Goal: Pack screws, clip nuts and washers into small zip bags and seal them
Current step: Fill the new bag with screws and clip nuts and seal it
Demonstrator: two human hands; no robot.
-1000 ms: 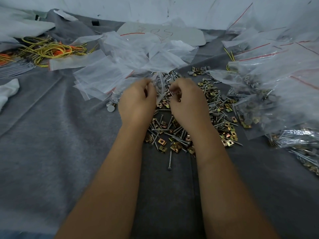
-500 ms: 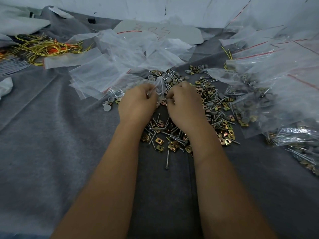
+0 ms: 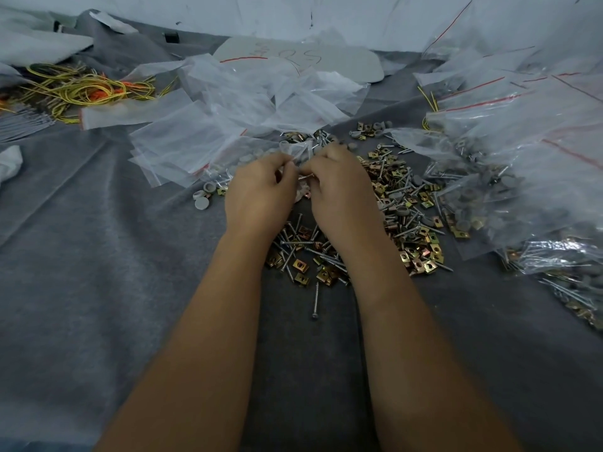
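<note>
Small zip bag [image 3: 298, 154] held between both hands, above loose pile of screws and clip nuts [image 3: 401, 203] on grey cloth [image 3: 98, 256]. Left hand [image 3: 261, 194] pinches bag edge; right hand [image 3: 339, 190] pinches opposite edge. Empty bags [image 3: 195, 138] heaped just left; filled bags [image 3: 522, 177] right.

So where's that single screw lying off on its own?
The lone screw lies on the grey cloth between the person's forearms, just below the pile of screws and gold clip nuts, nearer the camera.

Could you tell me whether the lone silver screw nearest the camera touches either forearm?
Apart. The head view shows grey cloth all around the lone silver screw, between both forearms.
</note>
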